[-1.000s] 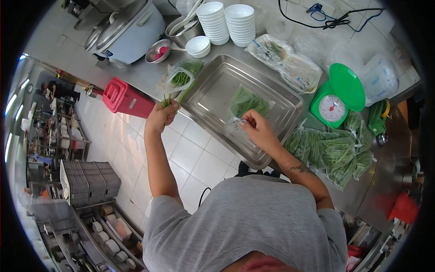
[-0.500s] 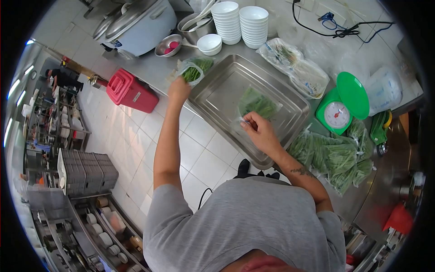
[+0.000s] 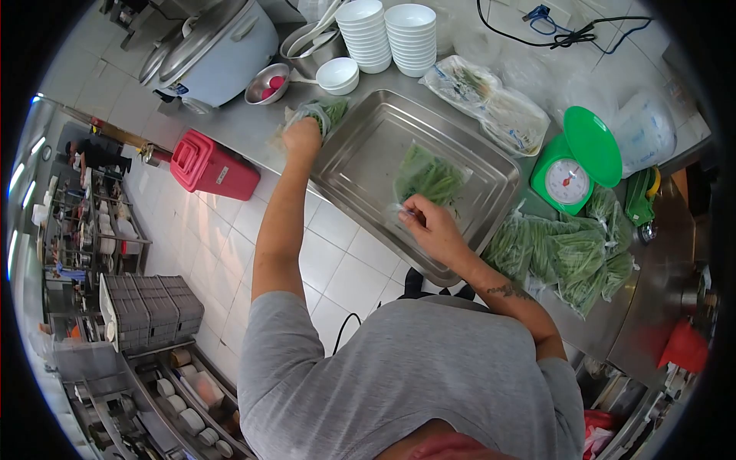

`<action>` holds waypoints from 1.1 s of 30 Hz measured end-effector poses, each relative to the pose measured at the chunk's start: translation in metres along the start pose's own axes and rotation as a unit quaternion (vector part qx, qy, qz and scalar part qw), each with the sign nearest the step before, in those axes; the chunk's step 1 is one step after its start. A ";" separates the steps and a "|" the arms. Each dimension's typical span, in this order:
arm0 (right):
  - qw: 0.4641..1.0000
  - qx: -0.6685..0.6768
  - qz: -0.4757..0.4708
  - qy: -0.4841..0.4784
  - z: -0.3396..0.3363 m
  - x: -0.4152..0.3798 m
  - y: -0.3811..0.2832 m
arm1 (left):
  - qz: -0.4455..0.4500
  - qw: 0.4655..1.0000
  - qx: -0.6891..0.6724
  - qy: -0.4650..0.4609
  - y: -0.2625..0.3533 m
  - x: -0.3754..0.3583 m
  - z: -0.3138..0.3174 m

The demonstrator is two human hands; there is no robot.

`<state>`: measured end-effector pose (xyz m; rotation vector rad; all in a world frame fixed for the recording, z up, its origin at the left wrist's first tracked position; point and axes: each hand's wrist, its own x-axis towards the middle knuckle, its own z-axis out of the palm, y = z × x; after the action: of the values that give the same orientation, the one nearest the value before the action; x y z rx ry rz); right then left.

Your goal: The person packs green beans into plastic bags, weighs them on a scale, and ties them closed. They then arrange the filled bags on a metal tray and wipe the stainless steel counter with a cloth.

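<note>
My left hand is at the mouth of a plastic bag of cut green vegetables on the counter, left of the steel tray. Its fingers are hidden by the back of the hand and the bag. My right hand is closed, pinching the near edge of a clear plastic bag with green vegetable pieces in it. That bag lies in the tray, and a few loose green bits are beside it.
Several bagged greens lie right of the tray, below a green scale. Behind it are an open plastic package and stacked white bowls. A steel bowl and large cooker stand left; a red bin is on the floor.
My left hand has moved up over the mouth of its bag, covering the opening that showed before. My right hand keeps its pinch on the bag. The whole view has shifted slightly.
</note>
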<state>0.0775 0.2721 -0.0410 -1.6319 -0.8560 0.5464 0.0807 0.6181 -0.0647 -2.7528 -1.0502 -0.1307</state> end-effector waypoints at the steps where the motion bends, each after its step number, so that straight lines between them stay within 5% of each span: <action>1: 1.000 0.004 -0.009 0.001 0.001 0.001 0.001 | 0.003 1.000 0.001 0.000 -0.001 0.001 0.001; 5: 1.000 -0.005 0.010 -0.018 0.000 0.001 -0.001 | -0.030 0.999 -0.002 0.035 0.002 0.008 0.008; 14: 0.999 -0.014 0.026 -0.046 0.000 -0.001 0.002 | 0.064 0.997 0.015 0.028 -0.002 0.025 0.016; 20: 0.999 0.026 0.028 -0.022 0.001 0.000 0.016 | 0.050 0.992 -0.112 0.011 -0.030 0.023 0.004; 29: 0.999 0.030 0.023 -0.031 0.007 0.005 0.013 | 0.279 0.956 -0.090 -0.004 -0.054 0.069 0.043; 31: 0.999 0.018 0.036 -0.034 0.005 0.005 0.010 | 0.095 0.958 -0.226 -0.150 -0.028 0.047 -0.012; 33: 0.999 0.021 0.030 -0.032 0.005 0.005 0.014 | -0.018 0.885 -0.381 -0.266 -0.023 0.045 -0.020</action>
<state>0.0800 0.2777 -0.0548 -1.6128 -0.8391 0.6580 0.0983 0.6600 -0.0350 -3.6062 -1.4171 0.2980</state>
